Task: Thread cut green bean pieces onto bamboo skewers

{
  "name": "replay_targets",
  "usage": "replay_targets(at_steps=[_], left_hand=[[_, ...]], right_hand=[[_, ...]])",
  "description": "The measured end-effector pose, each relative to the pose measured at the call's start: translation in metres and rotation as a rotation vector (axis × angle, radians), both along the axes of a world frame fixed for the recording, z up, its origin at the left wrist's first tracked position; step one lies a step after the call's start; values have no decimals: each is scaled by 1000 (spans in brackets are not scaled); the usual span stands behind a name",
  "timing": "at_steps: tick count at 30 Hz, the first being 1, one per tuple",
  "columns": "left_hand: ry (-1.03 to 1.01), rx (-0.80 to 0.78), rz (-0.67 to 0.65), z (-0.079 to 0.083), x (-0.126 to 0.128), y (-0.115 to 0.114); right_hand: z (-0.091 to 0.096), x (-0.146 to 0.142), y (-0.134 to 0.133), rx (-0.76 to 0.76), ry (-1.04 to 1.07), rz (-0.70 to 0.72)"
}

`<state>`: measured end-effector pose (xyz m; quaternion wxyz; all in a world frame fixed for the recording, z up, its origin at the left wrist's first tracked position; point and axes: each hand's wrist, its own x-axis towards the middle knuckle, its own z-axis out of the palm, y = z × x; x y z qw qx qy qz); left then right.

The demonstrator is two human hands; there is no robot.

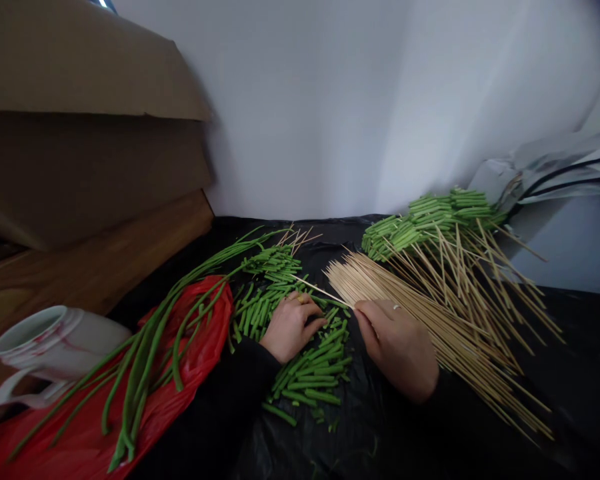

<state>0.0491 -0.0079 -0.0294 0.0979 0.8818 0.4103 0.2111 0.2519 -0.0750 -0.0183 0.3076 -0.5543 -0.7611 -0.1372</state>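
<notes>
My right hand (400, 347) pinches one thin bamboo skewer (321, 289), its far end pointing left and away over the cut beans. My left hand (293, 327) rests on the pile of cut green beans (315, 373) with its fingers curled down. What lies under those fingertips is hidden. Beside my right hand, a thick bundle of bare bamboo skewers (410, 300) fans out toward the lower right. At the back right lie rows of green beans threaded on skewers (435, 217), the sticks pointing toward me.
Long uncut beans (147, 353) lie across a red plastic bag (200, 373) on the left. A white mug (85, 347) is beside it. A cardboard box (90, 153) stands at the back left. Black plastic sheeting (350, 433) covers the work surface, with a white wall (300, 120) behind.
</notes>
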Motion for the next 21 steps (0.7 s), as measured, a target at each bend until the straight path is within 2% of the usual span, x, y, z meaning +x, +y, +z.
replay_targets(at_steps=[5,21], left_hand=[[-34,-53,-8,2,1,-2],[99,1,-40,5,0,-6]], right_hand=[[1,-1,-1,-2,24,19],[0,-1,-1,11,27,35]])
